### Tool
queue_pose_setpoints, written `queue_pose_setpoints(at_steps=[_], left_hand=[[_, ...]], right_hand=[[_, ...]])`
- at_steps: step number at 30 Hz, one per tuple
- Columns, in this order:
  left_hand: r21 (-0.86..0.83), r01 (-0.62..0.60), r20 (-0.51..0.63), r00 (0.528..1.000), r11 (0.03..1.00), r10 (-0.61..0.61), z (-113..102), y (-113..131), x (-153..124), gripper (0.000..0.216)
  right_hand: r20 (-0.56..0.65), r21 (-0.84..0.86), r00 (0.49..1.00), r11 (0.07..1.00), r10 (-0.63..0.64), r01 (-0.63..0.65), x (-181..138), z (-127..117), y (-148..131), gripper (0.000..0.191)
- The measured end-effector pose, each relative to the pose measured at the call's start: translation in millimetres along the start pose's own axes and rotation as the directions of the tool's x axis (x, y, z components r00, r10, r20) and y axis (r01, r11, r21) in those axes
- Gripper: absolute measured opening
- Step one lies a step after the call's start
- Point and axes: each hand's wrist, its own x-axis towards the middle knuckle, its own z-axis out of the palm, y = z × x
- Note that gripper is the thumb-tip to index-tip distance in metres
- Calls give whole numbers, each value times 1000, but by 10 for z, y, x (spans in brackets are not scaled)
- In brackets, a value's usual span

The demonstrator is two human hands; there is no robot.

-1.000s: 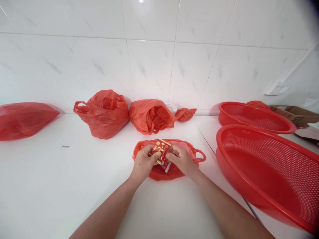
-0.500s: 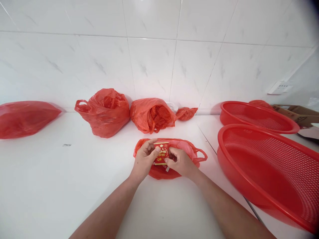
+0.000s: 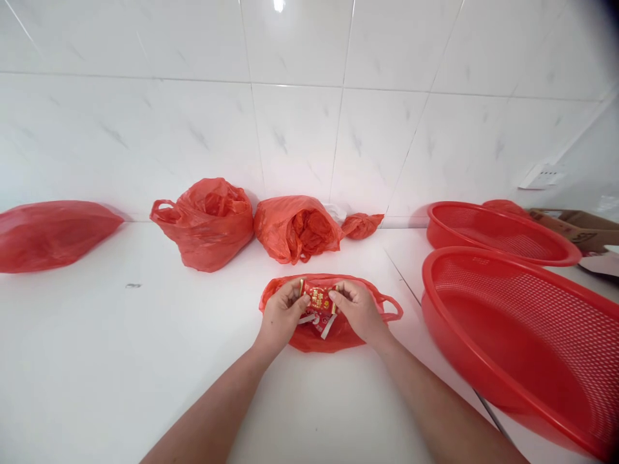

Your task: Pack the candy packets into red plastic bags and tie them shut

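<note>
Between my two hands is a small red packet with gold print and gold ends, stretched out sideways. My left hand pinches its left end between thumb and fingers, and my right hand pinches the right end. Both hands are over the mouth of an open red plastic bag lying on the white table. Inside the bag, just below the held packet, is another red packet with white edges, partly hidden. A loop handle of the bag sticks out to the right.
Against the tiled wall stand a red bag with handles, a crumpled red bag and a small knotted one. A long red bag lies far left. Two red plastic baskets sit at right, near a cardboard box.
The packet has turned from upright to lying lengthwise between my hands. My right hand has shifted to its far end. More of the packet in the bag now shows. The view has tilted slightly up.
</note>
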Motion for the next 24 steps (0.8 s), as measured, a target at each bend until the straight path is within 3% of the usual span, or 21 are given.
queue_pose_setpoints(at_steps=[3, 6, 9, 15, 21, 24], left_hand=[[259, -38, -58, 997, 965, 55, -46, -14, -3, 39], [516, -135, -36, 983, 846, 179, -114, -23, 1, 40], [658, -218, 12, 960, 720, 280, -183, -35, 26, 40], [729, -294, 122, 944, 618, 305, -251, -73, 92, 33], [721, -296, 218, 955, 627, 201, -237, -88, 93, 73], [703, -319, 231, 948, 636, 220, -234, -106, 99, 75]], right_hand=[[-1, -30, 1000, 999, 13, -13, 4, -7, -1, 20], [-3, -50, 1000, 999, 21, -21, 15, -14, 14, 20], [-21, -61, 998, 997, 52, -54, 32, -23, 58, 19], [-18, -60, 996, 995, 83, -84, 66, -31, 146, 19], [12, -53, 998, 996, 69, -68, 78, -18, 126, 19], [21, -54, 997, 996, 69, -68, 98, -7, 115, 20]])
